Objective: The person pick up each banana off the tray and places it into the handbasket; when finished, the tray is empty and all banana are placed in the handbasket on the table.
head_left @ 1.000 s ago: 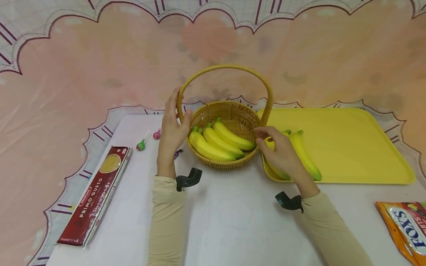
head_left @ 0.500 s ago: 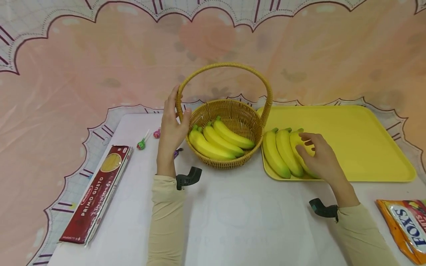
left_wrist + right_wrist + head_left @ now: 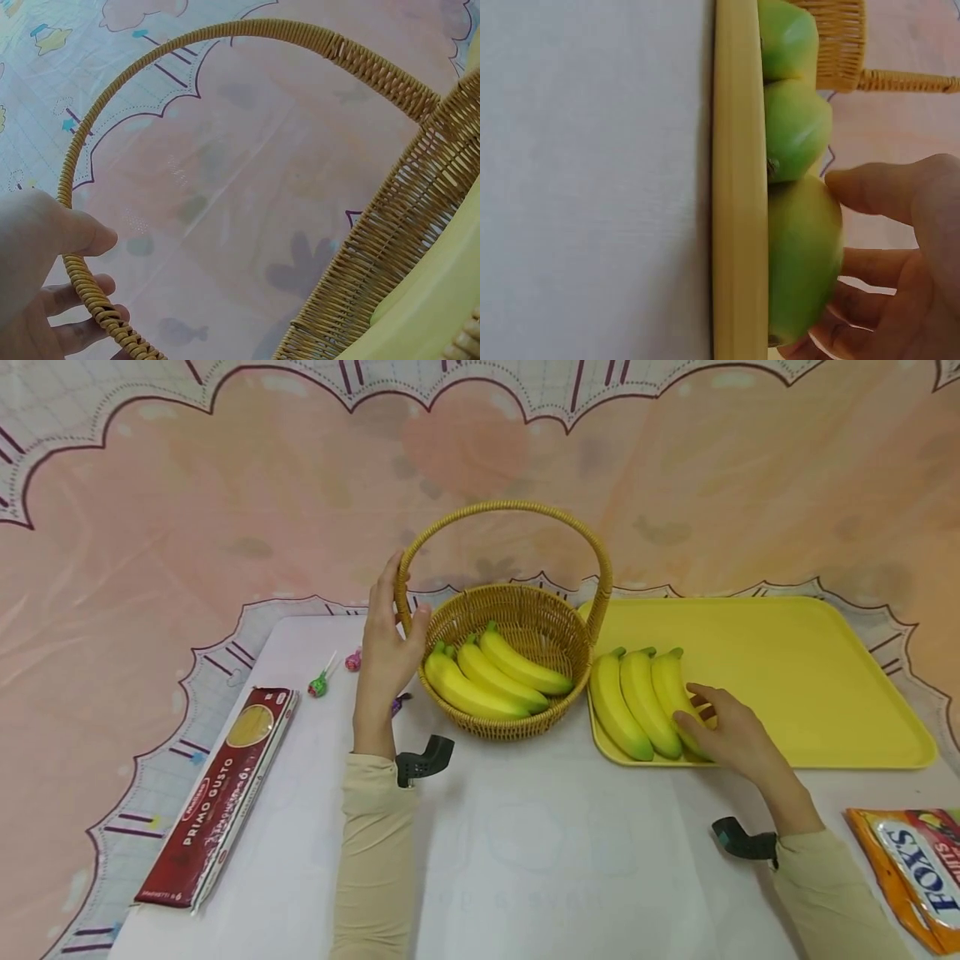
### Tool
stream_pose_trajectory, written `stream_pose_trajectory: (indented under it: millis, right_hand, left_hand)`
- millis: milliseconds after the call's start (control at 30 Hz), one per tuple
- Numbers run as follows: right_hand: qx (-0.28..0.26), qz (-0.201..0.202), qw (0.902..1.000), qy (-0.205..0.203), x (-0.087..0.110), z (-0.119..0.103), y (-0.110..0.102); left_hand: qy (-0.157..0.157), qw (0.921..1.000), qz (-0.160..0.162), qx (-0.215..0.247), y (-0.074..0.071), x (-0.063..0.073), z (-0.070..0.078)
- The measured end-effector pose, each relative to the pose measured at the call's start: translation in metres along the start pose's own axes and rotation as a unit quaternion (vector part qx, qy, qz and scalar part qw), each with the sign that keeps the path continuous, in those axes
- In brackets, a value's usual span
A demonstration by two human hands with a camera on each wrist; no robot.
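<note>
Your right hand point(image 3: 731, 731) has just left the side of the wicker basket point(image 3: 502, 729) and come down onto the rightmost banana point(image 3: 670, 689); thumb on one side, fingers on the other, so you look to be gripping it, how firmly I can't tell. That banana lies at the near-left edge of the yellow tray point(image 3: 810, 693), alongside two other bananas point(image 3: 618, 706). Your left hand point(image 3: 390, 652) keeps its thumb and fingers round the basket handle point(image 3: 506, 506); basket unmoved, three bananas point(image 3: 498, 681) inside. Meaning, as I judge it: grasp made, lift not yet, count even at three and three.
</note>
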State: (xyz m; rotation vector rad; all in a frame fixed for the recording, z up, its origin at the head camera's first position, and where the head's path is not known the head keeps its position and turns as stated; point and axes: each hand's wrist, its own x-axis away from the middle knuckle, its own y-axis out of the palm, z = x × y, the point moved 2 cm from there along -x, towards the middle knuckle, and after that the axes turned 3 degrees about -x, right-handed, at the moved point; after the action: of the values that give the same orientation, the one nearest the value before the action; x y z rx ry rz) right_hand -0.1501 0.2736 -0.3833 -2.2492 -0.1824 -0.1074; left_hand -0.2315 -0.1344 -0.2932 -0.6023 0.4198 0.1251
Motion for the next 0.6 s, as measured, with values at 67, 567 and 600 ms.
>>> stream_pose_trajectory:
  millis: [67,567,600]
  right_hand:
    - [0.003,0.001,1.0000,-0.003,-0.002,0.000,-0.001]
    - [-0.030,0.033,0.9960,-0.078,0.008,-0.023,-0.004]
    - [-0.032,0.032,0.9949,-0.090,0.009,-0.027,-0.004]
  left_hand:
    - [0.001,1.0000,0.001,0.000,0.000,0.000,0.000]
    - [0.008,0.9999,0.003,-0.005,0.002,0.001,-0.006]
    - [0.008,0.9999,0.004,-0.005,0.002,0.002,-0.006]
